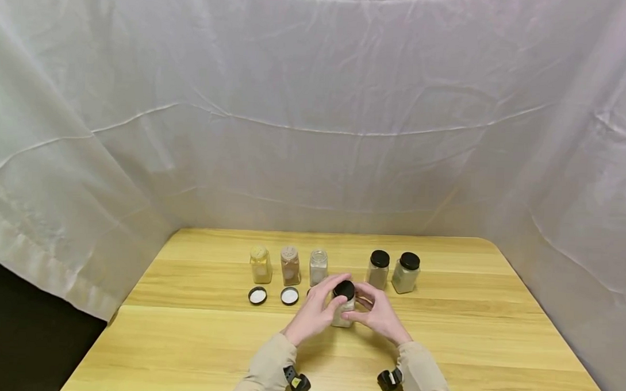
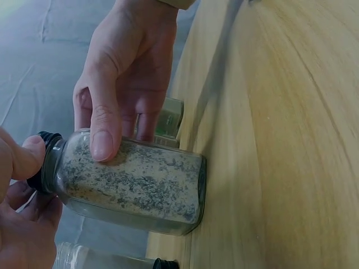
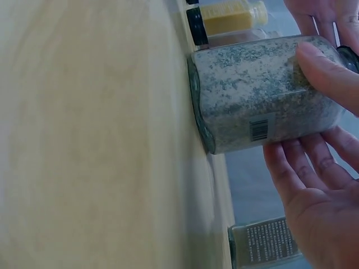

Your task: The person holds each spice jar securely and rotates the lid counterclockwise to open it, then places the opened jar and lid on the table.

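A square glass spice jar [image 2: 132,179] with speckled pale and dark seasoning stands upright on the table between both hands. My left hand [image 1: 316,310] grips its black lid [image 1: 344,288], the thumb on the lid's near side. Lower down, my right hand [image 1: 381,317] holds the jar's glass body from the right, thumb in front and fingers at the back. A barcode label [image 3: 261,130] shows on the glass in the right wrist view. The lid sits on the jar's neck.
Behind and left stand three uncapped jars: yellow [image 1: 261,268], brown [image 1: 290,269] and pale [image 1: 318,267]. Black lids [image 1: 258,296] lie before them, one mostly hidden by my left hand. Two black-capped jars [image 1: 379,270] stand back right. Pale cloth [image 1: 314,161] hangs around the wooden table [image 1: 194,341].
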`<state>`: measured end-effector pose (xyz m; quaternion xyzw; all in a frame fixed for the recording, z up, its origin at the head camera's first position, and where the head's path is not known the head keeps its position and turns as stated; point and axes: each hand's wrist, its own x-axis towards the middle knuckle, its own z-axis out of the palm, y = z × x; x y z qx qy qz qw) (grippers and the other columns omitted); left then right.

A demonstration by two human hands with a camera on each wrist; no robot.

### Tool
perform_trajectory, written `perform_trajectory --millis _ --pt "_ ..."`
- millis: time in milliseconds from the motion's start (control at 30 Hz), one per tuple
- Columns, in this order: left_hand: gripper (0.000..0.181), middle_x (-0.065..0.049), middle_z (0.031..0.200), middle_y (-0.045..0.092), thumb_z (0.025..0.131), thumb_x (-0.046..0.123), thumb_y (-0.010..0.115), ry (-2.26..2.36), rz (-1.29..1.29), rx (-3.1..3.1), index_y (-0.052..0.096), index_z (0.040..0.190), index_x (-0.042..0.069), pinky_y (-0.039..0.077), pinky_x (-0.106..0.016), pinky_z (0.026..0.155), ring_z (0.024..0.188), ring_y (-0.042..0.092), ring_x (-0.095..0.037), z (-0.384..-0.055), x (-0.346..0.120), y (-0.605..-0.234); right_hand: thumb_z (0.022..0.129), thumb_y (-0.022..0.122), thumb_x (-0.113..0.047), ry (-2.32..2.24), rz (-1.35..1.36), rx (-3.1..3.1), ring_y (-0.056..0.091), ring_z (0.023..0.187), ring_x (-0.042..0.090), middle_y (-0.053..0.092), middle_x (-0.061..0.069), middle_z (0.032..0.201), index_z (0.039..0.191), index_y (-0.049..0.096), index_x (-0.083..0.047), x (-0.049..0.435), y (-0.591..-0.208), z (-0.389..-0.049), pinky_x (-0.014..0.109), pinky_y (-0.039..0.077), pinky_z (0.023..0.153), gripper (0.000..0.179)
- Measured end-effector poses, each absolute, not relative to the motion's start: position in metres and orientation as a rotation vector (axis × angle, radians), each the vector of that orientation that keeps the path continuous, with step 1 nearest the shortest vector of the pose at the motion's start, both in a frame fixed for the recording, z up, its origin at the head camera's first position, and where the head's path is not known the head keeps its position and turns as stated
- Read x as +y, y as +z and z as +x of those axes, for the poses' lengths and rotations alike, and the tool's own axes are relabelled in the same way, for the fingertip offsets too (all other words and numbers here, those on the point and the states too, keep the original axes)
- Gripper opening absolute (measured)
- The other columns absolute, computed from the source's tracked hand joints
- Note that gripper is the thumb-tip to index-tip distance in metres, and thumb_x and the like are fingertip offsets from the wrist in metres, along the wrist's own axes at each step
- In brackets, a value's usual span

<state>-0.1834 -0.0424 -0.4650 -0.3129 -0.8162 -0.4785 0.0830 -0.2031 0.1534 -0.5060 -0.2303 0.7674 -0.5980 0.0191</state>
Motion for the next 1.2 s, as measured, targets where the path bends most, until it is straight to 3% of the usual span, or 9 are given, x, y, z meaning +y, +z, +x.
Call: perform_trajectory --millis 133,300,533,700,900,1033,1200 --pt "0.046 -0.016 0.143 0.059 0.098 0.010 0.060 -1.392 -0.908 -2.443 0.052 0.143 0.002 0.043 -0.053 0.115 0.133 0.056 -0.032 -0.183 -0.041 -0.465 0.078 0.085 -0.009 -1.866 -0.731 2.398 0.060 0.112 0.000 0.063 0.021 0.126 0.132 0.060 0.002 0.154 -0.507 -0.203 0.016 0.047 0.107 0.060" --pt "0.045 -0.011 0.134 0.062 0.098 0.017 0.063 -1.317 -0.820 -2.456 0.056 0.141 0.007 0.035 -0.062 0.117 0.125 0.058 -0.030 -0.182 -0.037 -0.465 0.078 0.085 -0.007 -1.887 -0.758 2.379 0.060 0.110 -0.001 0.062 0.024 0.125 0.132 0.060 0.004 0.153 -0.506 -0.202 0.012 0.047 0.104 0.060" --pt "0.052 -0.008 0.131 0.058 0.096 0.031 0.068 -1.268 -0.658 -2.469 0.057 0.140 0.008 0.048 -0.044 0.100 0.122 0.051 -0.023 -0.177 -0.029 -0.466 0.078 0.085 -0.005 -1.887 -0.778 2.385 0.060 0.109 -0.004 0.062 0.024 0.122 0.129 0.062 0.004 0.153 -0.506 -0.202 0.012 0.049 0.103 0.057" --pt "0.054 -0.008 0.143 0.051 0.100 0.035 0.062 -1.362 -0.710 -2.487 0.051 0.146 0.009 0.045 -0.052 0.107 0.132 0.050 -0.025 -0.178 -0.032 -0.467 0.079 0.083 -0.003 -1.875 -0.764 2.389 0.060 0.109 -0.005 0.061 0.024 0.122 0.129 0.061 0.006 0.153 -0.504 -0.201 0.014 0.049 0.103 0.056" --pt "0.046 -0.014 0.155 0.047 0.106 0.017 0.049 -1.410 -0.973 -2.509 0.044 0.150 0.005 0.039 -0.051 0.119 0.142 0.047 -0.031 -0.185 -0.046 -0.464 0.078 0.084 -0.004 -1.855 -0.719 2.405 0.060 0.107 -0.002 0.062 0.020 0.120 0.129 0.061 0.005 0.152 -0.502 -0.200 0.022 0.050 0.107 0.057" --pt "0.044 -0.016 0.148 0.054 0.103 0.014 0.055 -1.395 -0.946 -2.488 0.050 0.146 0.005 0.044 -0.049 0.116 0.138 0.053 -0.031 -0.185 -0.048 -0.464 0.079 0.085 -0.007 -1.847 -0.717 2.402 0.060 0.108 -0.001 0.062 0.020 0.122 0.130 0.061 0.004 0.151 -0.502 -0.200 0.025 0.051 0.107 0.057" --pt "0.041 -0.011 0.133 0.063 0.097 0.024 0.066 -1.380 -0.766 -2.421 0.061 0.135 0.008 0.052 -0.045 0.105 0.123 0.061 -0.027 -0.182 -0.039 -0.466 0.079 0.084 -0.007 -1.854 -0.743 2.403 0.061 0.108 -0.001 0.062 0.020 0.121 0.128 0.062 0.003 0.152 -0.503 -0.199 0.025 0.050 0.107 0.055"
